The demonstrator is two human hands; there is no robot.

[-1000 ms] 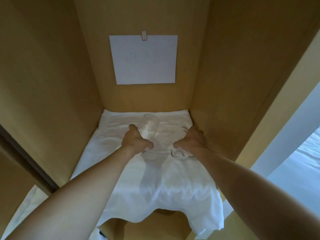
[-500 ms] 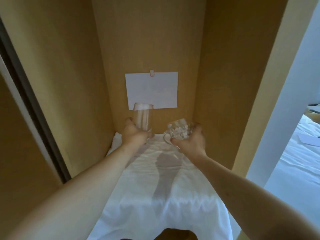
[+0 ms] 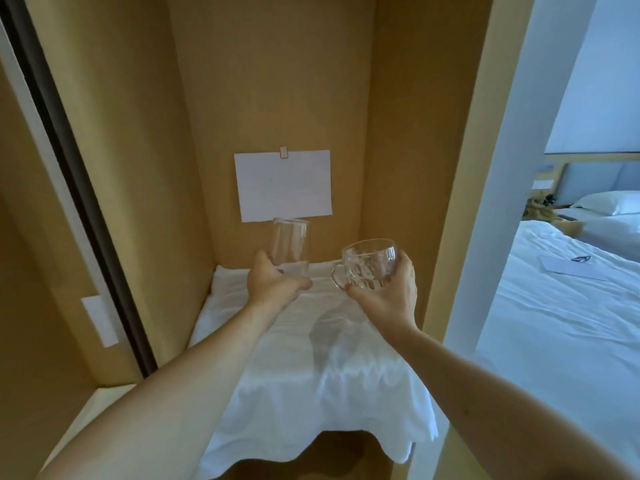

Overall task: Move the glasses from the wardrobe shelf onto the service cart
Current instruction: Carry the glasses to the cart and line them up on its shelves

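While above the white cloth point(image 3: 311, 386): left hand point(image 3: 273, 289) fingers round tall glass point(image 3: 290, 247) (upright), right hand point(image 3: 388, 296) fingers round glass cup point(image 3: 369, 265).

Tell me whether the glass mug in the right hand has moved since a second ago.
Yes. The glass mug, held by the right hand, has come up off the white cloth and now sits upright, nearer the paper note.

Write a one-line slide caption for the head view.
Left hand grips a tall glass, right hand a handled glass cup, above the white cloth in the wardrobe.
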